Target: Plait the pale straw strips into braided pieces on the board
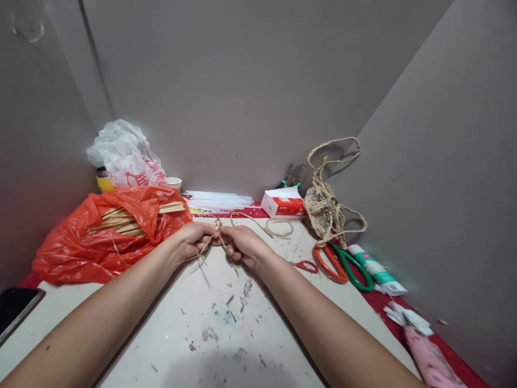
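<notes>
the left hand (197, 240) and right hand (243, 247) met near the far edge of the white surface (181, 328), both pinching a thin straw piece (218, 222) from either side, probably to keep its strands from slipping. its bunched top showed just beyond the fingertips; loose ends hung below. the red bag (76, 237) of pale strips (125, 222) (kept handy, presumably) sat at the far left corner.

On the worktop (177, 339), far-edge access is being obstructed by left hand (194, 238) and right hand (245, 245), far left corner by red bag (81, 242), far right by rope bundle (319, 207); nearer, room is being left between forearms (109, 307).
</notes>
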Available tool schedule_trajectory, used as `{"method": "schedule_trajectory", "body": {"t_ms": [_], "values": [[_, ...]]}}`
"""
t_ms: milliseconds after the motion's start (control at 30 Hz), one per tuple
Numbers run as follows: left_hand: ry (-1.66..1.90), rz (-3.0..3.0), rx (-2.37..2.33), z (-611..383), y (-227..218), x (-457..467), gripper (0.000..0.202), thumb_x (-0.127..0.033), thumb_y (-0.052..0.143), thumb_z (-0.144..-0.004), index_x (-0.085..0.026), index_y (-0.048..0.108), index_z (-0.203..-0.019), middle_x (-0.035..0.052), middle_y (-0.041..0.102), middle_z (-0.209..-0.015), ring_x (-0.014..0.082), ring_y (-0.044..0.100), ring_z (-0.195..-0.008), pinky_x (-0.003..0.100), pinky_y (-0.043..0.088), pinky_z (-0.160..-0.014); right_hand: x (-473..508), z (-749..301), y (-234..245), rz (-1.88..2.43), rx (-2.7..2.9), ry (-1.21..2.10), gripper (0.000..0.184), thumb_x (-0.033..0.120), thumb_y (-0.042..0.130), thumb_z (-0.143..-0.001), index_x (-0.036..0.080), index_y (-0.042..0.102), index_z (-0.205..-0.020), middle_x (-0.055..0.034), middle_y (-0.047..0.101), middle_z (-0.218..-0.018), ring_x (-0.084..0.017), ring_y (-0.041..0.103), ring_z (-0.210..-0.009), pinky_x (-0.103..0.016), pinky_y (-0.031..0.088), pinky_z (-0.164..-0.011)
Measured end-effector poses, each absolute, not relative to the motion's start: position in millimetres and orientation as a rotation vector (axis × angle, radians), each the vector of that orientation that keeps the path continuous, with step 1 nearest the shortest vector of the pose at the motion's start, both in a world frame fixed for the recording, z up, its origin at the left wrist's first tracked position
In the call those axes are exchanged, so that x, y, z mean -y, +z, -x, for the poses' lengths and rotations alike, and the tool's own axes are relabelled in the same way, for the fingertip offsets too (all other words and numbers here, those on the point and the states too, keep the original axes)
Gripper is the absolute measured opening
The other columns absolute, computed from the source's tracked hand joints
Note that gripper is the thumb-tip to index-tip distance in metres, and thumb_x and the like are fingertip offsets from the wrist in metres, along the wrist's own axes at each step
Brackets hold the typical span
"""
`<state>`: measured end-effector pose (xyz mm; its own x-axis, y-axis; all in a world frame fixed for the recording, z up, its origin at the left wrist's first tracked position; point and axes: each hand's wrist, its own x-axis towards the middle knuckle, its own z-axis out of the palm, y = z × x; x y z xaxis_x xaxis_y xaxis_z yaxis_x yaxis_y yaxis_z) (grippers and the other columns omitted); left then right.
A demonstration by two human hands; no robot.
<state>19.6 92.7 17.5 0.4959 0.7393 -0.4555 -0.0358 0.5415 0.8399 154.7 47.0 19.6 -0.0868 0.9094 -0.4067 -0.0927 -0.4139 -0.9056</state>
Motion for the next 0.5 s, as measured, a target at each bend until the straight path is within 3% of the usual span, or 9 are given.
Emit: {"method": "schedule_trajectory", "body": {"t_ms": [200, 500], "values": [[0.539, -0.872, -0.932, -21.2, 16.1, -90.8, 0.01, 0.001, 0.053, -0.061, -0.009, 0.055, -0.066, -0.0051, 0.044, -0.041, -0.001, 0.021, -0.03, 0.012, 0.009, -0.03, -48.6, -155.4, 20.5, 1.412, 1.007, 1.675, 0.022, 0.03, 0.048, -0.086, 0.015, 0.05, -0.069, 0.0097, 0.03, -0.043, -0.001, 0.019, -0.029, -0.015, 0.009, -0.03], [0.496, -0.848, -0.879, -16.9, 17.0, -94.6, 0.011, -0.005, 0.057, -0.064, -0.009, 0.057, -0.074, -0.0039, 0.048, -0.05, -0.0003, 0.027, -0.033, 0.009, 0.015, -0.029, -50.2, -162.4, 20.8, 1.332, 1.036, 1.756, 0.014, 0.021, 0.045, -0.086, 0.016, 0.051, -0.074, 0.01, 0.028, -0.045, -0.002, 0.017, -0.031, -0.014, 0.009, -0.03]]}}
